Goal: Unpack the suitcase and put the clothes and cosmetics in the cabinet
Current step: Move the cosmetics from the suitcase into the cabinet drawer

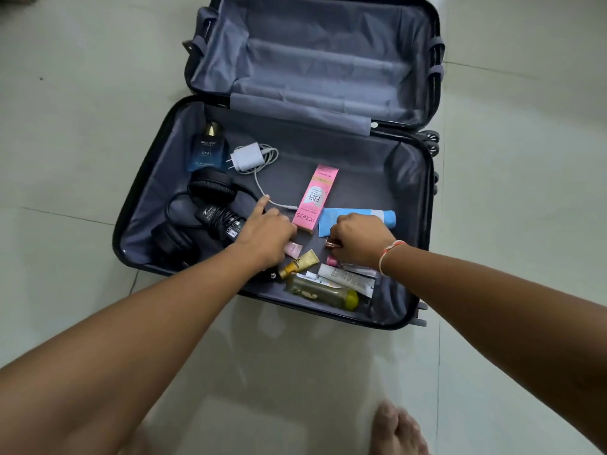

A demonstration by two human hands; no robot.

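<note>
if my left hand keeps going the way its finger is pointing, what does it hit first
Most likely the white charger cable: the left hand has one finger stretched up and left, its tip about at the cable. Beyond lie the black headphones. Whether it already touches is unclear.

A hard-shell suitcase [149, 178] with a glossy dark rim lies open on smooth, faintly reflective pale floor tiles [65, 126]; its lining [315, 60] is creased matt grey cloth. Inside, a pink box [313, 200] looks like printed card, the blue perfume bottle [207, 154] like clear glass under a shiny gold cap, the charger [247, 158] smooth white plastic. A clear bottle [320, 290] of yellowish liquid gleams beside a metallic gold tube [300, 262].
</note>
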